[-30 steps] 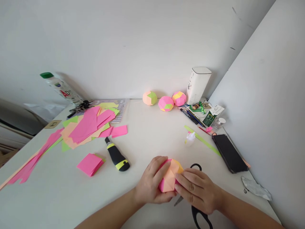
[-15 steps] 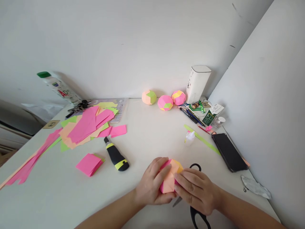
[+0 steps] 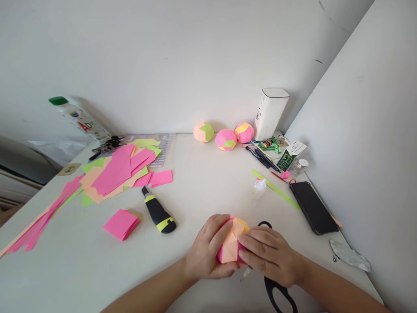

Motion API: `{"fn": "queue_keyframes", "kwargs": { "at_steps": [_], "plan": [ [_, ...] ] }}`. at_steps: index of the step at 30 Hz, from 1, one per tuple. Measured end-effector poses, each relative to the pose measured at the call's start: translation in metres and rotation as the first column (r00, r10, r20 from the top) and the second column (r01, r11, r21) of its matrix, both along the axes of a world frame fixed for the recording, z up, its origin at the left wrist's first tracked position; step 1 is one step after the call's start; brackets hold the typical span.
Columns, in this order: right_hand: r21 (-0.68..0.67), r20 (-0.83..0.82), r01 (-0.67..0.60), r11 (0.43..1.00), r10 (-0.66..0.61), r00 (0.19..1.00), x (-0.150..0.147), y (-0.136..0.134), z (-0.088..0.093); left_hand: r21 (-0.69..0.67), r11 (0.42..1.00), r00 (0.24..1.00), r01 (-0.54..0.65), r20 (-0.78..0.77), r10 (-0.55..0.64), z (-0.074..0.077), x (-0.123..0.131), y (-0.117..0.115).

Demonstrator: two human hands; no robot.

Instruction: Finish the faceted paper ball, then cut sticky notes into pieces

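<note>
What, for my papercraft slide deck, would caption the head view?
Left hand and right hand cup a pink-and-orange paper ball on a white table, black scissors partly beneath.

Bare table (image 3: 202, 191) lies open between utility knife (image 3: 158, 211) and glue bottle (image 3: 259, 188); scissors (image 3: 280, 292) block rightward.

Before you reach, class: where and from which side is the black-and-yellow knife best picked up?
Probably by the thick middle of the knife, between its yellow bands, from above with fingers across its width. It lies flat on the table, narrow tip pointing away; avoid that end.
</note>
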State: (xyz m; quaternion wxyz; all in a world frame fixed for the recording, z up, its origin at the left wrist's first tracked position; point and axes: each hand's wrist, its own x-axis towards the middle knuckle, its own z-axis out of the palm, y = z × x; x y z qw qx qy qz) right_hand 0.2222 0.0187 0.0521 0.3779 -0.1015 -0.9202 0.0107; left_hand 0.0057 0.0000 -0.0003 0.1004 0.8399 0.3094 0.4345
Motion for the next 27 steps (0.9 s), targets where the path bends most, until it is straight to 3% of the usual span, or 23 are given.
{"fn": "queue_keyframes", "kwargs": {
  "at_steps": [8, 16, 27],
  "plan": [
    [-0.12, -0.001, -0.047, 0.992, 0.048, 0.999, 0.005, 0.002, 0.008, -0.001, 1.0, 1.0, 0.015, 0.001, -0.015, -0.001, -0.002, 0.002],
    [-0.283, -0.094, -0.095, 0.954, 0.071, 0.993, 0.013, 0.004, -0.013, 0.006, 1.0, 1.0, 0.006, 0.016, -0.006, 0.0, -0.001, 0.002],
    [-0.301, -0.174, -0.109, 0.947, 0.058, 0.983, 0.005, 0.004, -0.012, 0.019, 0.998, 0.998, 0.058, 0.033, -0.058, -0.001, -0.002, 0.003]
  ]
}}
